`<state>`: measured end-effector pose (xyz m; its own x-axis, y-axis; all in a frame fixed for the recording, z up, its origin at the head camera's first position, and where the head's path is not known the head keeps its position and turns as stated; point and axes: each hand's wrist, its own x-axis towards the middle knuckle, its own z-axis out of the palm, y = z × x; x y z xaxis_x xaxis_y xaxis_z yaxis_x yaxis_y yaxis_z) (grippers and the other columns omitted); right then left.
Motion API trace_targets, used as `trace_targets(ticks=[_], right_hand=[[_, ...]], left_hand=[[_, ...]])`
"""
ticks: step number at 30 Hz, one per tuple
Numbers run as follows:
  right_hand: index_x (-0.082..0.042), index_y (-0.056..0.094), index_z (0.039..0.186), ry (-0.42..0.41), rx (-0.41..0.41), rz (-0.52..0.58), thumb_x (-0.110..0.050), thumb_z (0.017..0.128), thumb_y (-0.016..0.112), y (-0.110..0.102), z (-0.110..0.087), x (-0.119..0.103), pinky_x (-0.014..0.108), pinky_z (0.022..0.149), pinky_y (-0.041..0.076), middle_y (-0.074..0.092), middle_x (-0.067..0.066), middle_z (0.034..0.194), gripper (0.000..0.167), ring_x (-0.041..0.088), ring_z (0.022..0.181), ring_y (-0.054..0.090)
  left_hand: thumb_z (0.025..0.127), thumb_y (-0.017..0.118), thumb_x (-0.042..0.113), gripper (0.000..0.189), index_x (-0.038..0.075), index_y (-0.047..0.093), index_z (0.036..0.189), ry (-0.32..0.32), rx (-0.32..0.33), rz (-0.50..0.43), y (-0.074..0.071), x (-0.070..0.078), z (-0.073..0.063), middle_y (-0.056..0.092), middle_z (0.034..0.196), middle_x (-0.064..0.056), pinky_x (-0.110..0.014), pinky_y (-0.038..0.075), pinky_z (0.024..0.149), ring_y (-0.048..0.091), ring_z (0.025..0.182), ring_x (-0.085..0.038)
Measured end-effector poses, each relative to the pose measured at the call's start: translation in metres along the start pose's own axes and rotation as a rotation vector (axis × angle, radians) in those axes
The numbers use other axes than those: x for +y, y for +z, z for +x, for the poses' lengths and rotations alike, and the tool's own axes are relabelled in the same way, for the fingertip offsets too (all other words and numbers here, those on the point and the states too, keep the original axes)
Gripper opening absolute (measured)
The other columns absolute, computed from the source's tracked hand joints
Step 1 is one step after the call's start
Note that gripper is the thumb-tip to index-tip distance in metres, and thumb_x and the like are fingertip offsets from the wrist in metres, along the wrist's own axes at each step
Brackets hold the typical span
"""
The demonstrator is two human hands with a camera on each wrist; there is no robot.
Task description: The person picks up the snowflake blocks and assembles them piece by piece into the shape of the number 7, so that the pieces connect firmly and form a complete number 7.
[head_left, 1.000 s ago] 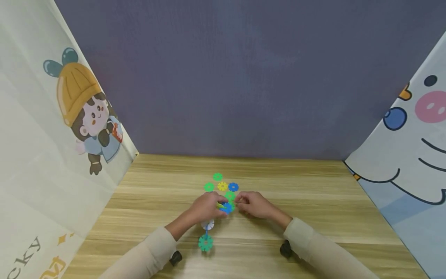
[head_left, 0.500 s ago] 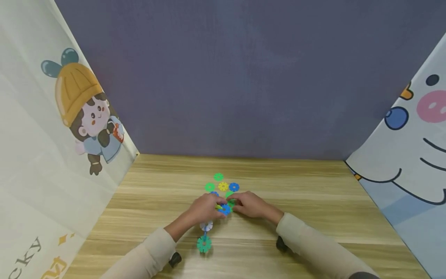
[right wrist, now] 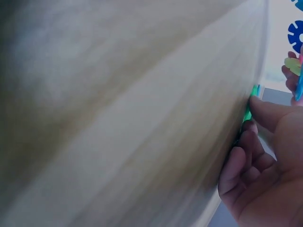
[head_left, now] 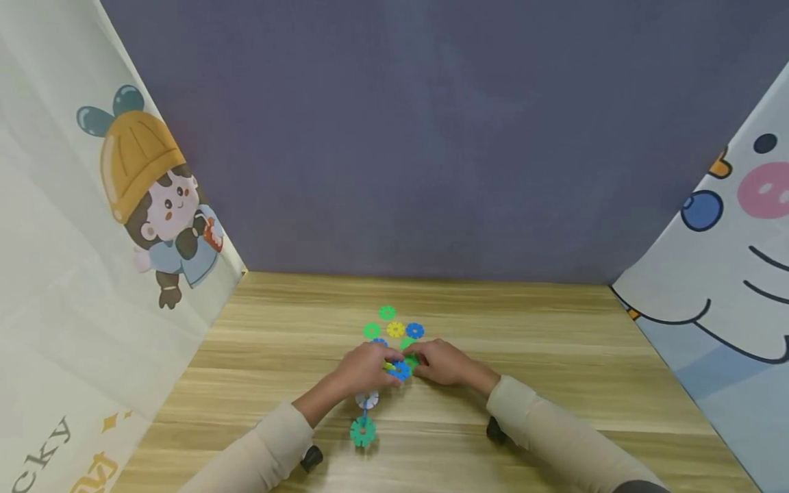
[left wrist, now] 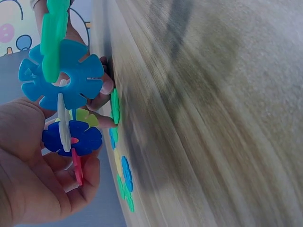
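My left hand (head_left: 368,366) holds a chain of slotted plastic snowflake discs. In the left wrist view the chain has a green disc (left wrist: 53,47), a light blue disc (left wrist: 85,78), a white disc (left wrist: 62,125), a dark blue disc (left wrist: 88,140), a pink disc (left wrist: 77,166) and, partly hidden, a yellow disc (left wrist: 86,117). The lower end, with a green disc (head_left: 362,432), hangs toward the person. Just to the right, my right hand (head_left: 445,361) pinches a green snowflake disc (right wrist: 247,111) at the tabletop between thumb and finger. Its fingers partly cover that disc.
Loose discs lie beyond the hands on the wooden table (head_left: 524,329): green discs (head_left: 387,313), a yellow one (head_left: 396,330) and blue ones (head_left: 415,331). A dark wall (head_left: 394,150) stands behind, with printed cloths at both sides.
My right hand has moved a little left, closing in on the green disc by the left hand. The left hand still holds the chain, almost unmoved.
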<state>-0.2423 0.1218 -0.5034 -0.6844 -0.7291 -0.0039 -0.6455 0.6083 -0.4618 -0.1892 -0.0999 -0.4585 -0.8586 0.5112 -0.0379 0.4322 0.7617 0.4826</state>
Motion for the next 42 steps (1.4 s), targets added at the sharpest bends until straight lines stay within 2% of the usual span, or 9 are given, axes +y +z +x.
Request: trace_targets(ticks=[7,13,16,19,24,30,42], right_hand=[[-0.01,0.068,0.119,0.059,0.054,0.032,-0.019,0.09,0.078,-0.002,-0.002,-0.001,0.023,0.063,0.042,0.055,-0.007,0.077,0.032,0.005,0.066,0.046],[-0.011,0.065,0.099,0.045,0.133,0.014,-0.016,0.089,0.079,-0.006,-0.006,-0.002,0.023,0.062,0.041,0.053,-0.005,0.077,0.017,0.006,0.069,0.045],[-0.013,0.062,0.091,0.035,0.147,0.012,-0.018,0.09,0.079,-0.008,-0.008,0.0,0.021,0.06,0.041,0.051,-0.007,0.075,0.018,0.005,0.067,0.044],[-0.016,0.058,0.087,0.046,0.123,0.032,-0.021,0.093,0.076,-0.011,-0.012,0.002,0.019,0.057,0.04,0.051,-0.009,0.072,0.019,0.002,0.063,0.044],[-0.016,0.059,0.089,0.047,0.073,0.065,-0.02,0.098,0.069,-0.014,-0.019,0.006,0.018,0.054,0.04,0.054,-0.01,0.069,0.014,0.0,0.059,0.045],[-0.019,0.064,0.092,0.04,0.038,0.037,-0.021,0.1,0.066,-0.014,-0.026,0.006,0.018,0.054,0.04,0.053,-0.013,0.068,0.008,-0.002,0.058,0.044],[-0.015,0.064,0.102,-0.062,0.106,0.078,-0.019,0.1,0.066,-0.013,-0.037,0.01,0.015,0.051,0.039,0.053,-0.015,0.065,0.004,-0.006,0.055,0.041]], left_hand=[[0.084,0.084,0.033,0.047,0.016,0.073,0.127,0.008,0.005,0.001,-0.001,0.0,0.001,0.075,0.123,0.003,-0.03,0.06,0.084,0.07,0.11,-0.018],[0.084,0.084,0.033,0.045,0.016,0.074,0.125,0.005,0.003,-0.012,-0.001,0.0,0.002,0.076,0.121,0.003,-0.023,0.056,0.074,0.071,0.101,-0.013],[0.084,0.084,0.033,0.045,0.016,0.074,0.124,0.005,0.001,-0.018,-0.001,0.001,0.001,0.076,0.12,0.001,-0.025,0.058,0.077,0.071,0.102,-0.015],[0.085,0.084,0.034,0.045,0.016,0.073,0.125,0.001,-0.002,-0.01,-0.001,0.001,0.001,0.076,0.119,0.001,-0.03,0.06,0.083,0.071,0.107,-0.018],[0.085,0.084,0.034,0.045,0.015,0.073,0.125,-0.001,0.0,-0.006,-0.002,0.002,0.002,0.076,0.118,-0.001,-0.034,0.06,0.086,0.071,0.107,-0.019],[0.085,0.084,0.034,0.044,0.015,0.073,0.124,-0.001,0.002,-0.017,-0.002,0.002,0.003,0.077,0.116,-0.003,-0.035,0.059,0.086,0.071,0.106,-0.02],[0.085,0.084,0.034,0.043,0.015,0.074,0.122,-0.003,0.002,-0.025,0.0,0.003,0.006,0.077,0.114,-0.002,-0.034,0.059,0.084,0.072,0.105,-0.02]])
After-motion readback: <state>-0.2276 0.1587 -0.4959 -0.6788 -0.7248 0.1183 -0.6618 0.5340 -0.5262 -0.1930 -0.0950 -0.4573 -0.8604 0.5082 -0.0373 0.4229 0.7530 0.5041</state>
